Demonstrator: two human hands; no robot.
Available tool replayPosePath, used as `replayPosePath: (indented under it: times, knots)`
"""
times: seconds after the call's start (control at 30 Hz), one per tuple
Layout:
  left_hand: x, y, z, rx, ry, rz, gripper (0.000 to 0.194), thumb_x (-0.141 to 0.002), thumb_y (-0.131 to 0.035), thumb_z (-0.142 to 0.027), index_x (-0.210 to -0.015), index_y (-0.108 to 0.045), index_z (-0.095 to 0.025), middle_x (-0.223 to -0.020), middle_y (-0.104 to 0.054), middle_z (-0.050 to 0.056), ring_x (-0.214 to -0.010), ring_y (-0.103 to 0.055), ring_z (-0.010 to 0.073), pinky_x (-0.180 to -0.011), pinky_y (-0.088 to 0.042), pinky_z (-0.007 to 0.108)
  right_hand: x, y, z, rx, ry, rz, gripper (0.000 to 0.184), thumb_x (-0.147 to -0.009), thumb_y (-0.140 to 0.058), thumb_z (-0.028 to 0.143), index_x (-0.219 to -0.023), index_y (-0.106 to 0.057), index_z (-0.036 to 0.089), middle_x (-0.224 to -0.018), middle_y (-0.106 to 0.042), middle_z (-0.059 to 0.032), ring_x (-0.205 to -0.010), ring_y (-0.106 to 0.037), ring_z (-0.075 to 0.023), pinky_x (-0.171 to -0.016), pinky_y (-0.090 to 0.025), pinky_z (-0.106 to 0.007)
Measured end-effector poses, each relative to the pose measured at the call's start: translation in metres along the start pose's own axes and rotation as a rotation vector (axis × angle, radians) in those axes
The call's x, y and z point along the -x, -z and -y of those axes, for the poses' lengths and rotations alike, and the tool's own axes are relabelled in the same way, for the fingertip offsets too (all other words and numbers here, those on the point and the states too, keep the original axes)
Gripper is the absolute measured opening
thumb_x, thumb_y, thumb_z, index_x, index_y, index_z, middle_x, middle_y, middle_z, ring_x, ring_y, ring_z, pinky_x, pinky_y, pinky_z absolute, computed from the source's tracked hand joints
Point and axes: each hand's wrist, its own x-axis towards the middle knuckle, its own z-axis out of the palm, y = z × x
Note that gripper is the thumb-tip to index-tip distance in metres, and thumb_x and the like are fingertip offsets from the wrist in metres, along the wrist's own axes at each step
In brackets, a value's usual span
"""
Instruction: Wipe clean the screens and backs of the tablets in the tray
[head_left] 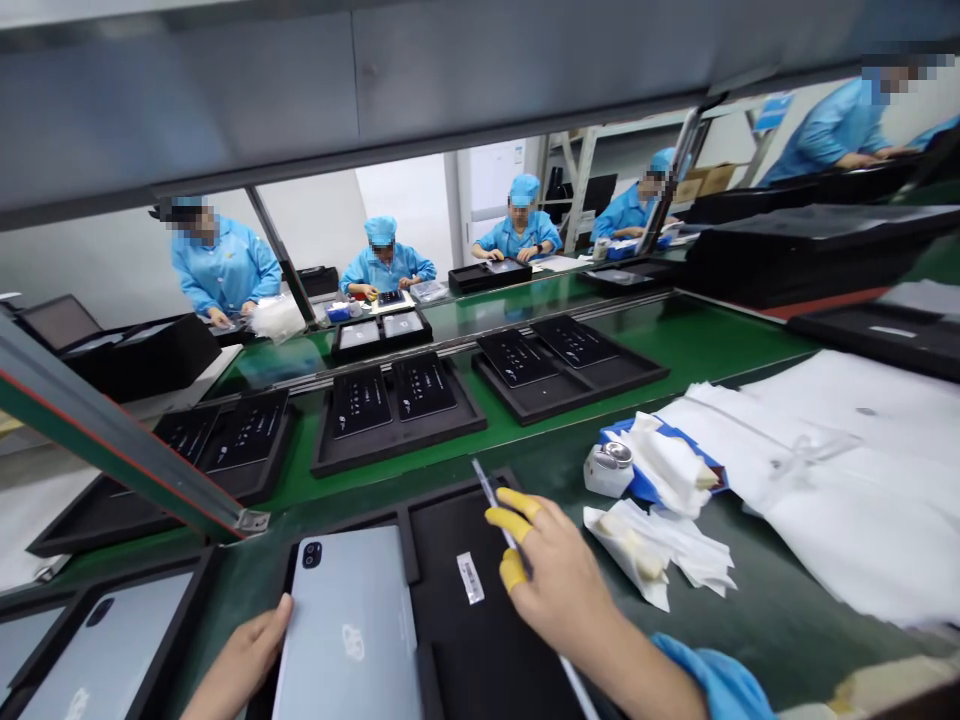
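A silver-blue tablet (352, 600) lies back up in the left half of a black tray (431, 655). My left hand (244, 655) grips that tray's left side, its thumb by the tablet's edge; the other fingers are partly hidden. Yellow finger cots cover several fingertips of my right hand (559, 570). Those fingers are closed on a thin silver-edged tablet (486, 485), seen almost edge-on and tilted over the tray's right half. A white barcode label (470, 578) shows on the black surface beside it.
Black trays with dark-screened tablets (397, 395) stand on the green conveyor (300, 480) ahead. At right are a blue box (720, 480), a metal-capped bottle (609, 468), crumpled wipes (660, 550) and white sheets (832, 480). A slanted post (127, 440) rises at left. Several co-workers (517, 225) sit or stand opposite.
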Motion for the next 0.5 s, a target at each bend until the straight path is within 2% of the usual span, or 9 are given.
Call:
replayPosePath:
  times: [0.03,0.1,0.17,0.2,0.23,0.3,0.37,0.43,0.5]
  knots:
    - [0.005,-0.001,-0.004,0.053,-0.034,-0.009,0.076,-0.077,-0.017,-0.088,-0.072,-0.058,-0.024,-0.074,-0.067,0.001,-0.078,-0.064,0.0224,-0.082,-0.052,0.032,-0.002,0.011,-0.006,0.055,-0.029,0.015,0.052,-0.076,-0.047,0.013,-0.124,-0.067,0.019,-0.126,-0.064,-0.011,-0.116,-0.059,-0.0289,-0.1,-0.049,-0.044]
    - [0.012,-0.004,-0.014,0.117,-0.101,-0.006,0.065,-0.075,-0.031,-0.088,-0.066,-0.045,-0.025,-0.064,-0.055,-0.003,-0.067,-0.054,0.0177,-0.072,-0.048,0.029,-0.006,0.029,-0.014,0.185,-0.115,0.101,0.047,-0.079,-0.047,0.017,-0.121,-0.068,0.016,-0.111,-0.068,-0.0137,-0.101,-0.063,-0.0297,-0.09,-0.052,-0.043]
    - [0.018,-0.007,-0.026,0.118,-0.153,-0.01,0.063,-0.07,-0.049,-0.086,-0.064,-0.034,-0.025,-0.057,-0.038,-0.007,-0.059,-0.042,0.0139,-0.06,-0.038,0.027,-0.011,0.045,-0.017,0.303,-0.219,0.234,0.038,-0.083,-0.05,0.023,-0.114,-0.071,0.016,-0.097,-0.069,-0.014,-0.091,-0.065,-0.0305,-0.08,-0.052,-0.041]
    - [0.02,-0.009,-0.034,0.095,-0.167,-0.011,0.063,-0.069,-0.054,-0.085,-0.065,-0.033,-0.025,-0.055,-0.032,-0.007,-0.057,-0.038,0.0135,-0.058,-0.035,0.028,-0.015,0.053,-0.018,0.335,-0.271,0.308,0.037,-0.085,-0.051,0.027,-0.114,-0.07,0.016,-0.094,-0.069,-0.014,-0.089,-0.066,-0.0312,-0.076,-0.05,-0.04]
    - [0.022,-0.011,-0.042,0.058,-0.175,-0.002,0.059,-0.07,-0.055,-0.083,-0.068,-0.037,-0.026,-0.055,-0.033,-0.008,-0.057,-0.039,0.0142,-0.059,-0.034,0.028,-0.018,0.059,-0.017,0.339,-0.314,0.384,0.038,-0.088,-0.052,0.032,-0.118,-0.068,0.015,-0.093,-0.07,-0.014,-0.088,-0.066,-0.032,-0.074,-0.048,-0.039]
    - [0.027,-0.016,-0.058,-0.027,-0.192,0.05,0.053,-0.079,-0.047,-0.079,-0.084,-0.049,-0.026,-0.062,-0.049,-0.005,-0.068,-0.052,0.0189,-0.068,-0.04,0.03,-0.024,0.068,-0.015,0.299,-0.372,0.525,0.04,-0.092,-0.052,0.035,-0.123,-0.064,0.014,-0.094,-0.072,-0.0144,-0.088,-0.068,-0.0325,-0.07,-0.045,-0.037]
    - [0.033,-0.021,-0.071,-0.079,-0.219,0.095,0.054,-0.086,-0.034,-0.073,-0.103,-0.052,-0.025,-0.082,-0.065,0.001,-0.088,-0.061,0.0241,-0.082,-0.043,0.033,-0.029,0.073,-0.012,0.264,-0.395,0.608,0.031,-0.094,-0.05,0.031,-0.114,-0.066,0.014,-0.095,-0.074,-0.014,-0.087,-0.069,-0.0317,-0.068,-0.041,-0.035]
    - [0.038,-0.025,-0.082,-0.074,-0.248,0.097,0.055,-0.088,-0.028,-0.068,-0.111,-0.051,-0.024,-0.098,-0.07,0.006,-0.099,-0.062,0.0252,-0.09,-0.043,0.035,-0.032,0.073,-0.008,0.259,-0.395,0.614,0.023,-0.094,-0.048,0.025,-0.101,-0.068,0.016,-0.096,-0.074,-0.0134,-0.09,-0.07,-0.0305,-0.069,-0.038,-0.034]
    - [0.044,-0.026,-0.091,-0.114,-0.266,0.018,0.052,-0.089,-0.028,-0.064,-0.113,-0.053,-0.024,-0.098,-0.071,0.005,-0.095,-0.065,0.024,-0.086,-0.044,0.034,-0.034,0.071,-0.001,0.242,-0.386,0.587,0.021,-0.096,-0.047,0.023,-0.099,-0.067,0.016,-0.098,-0.074,-0.0122,-0.092,-0.069,-0.0291,-0.069,-0.037,-0.033]
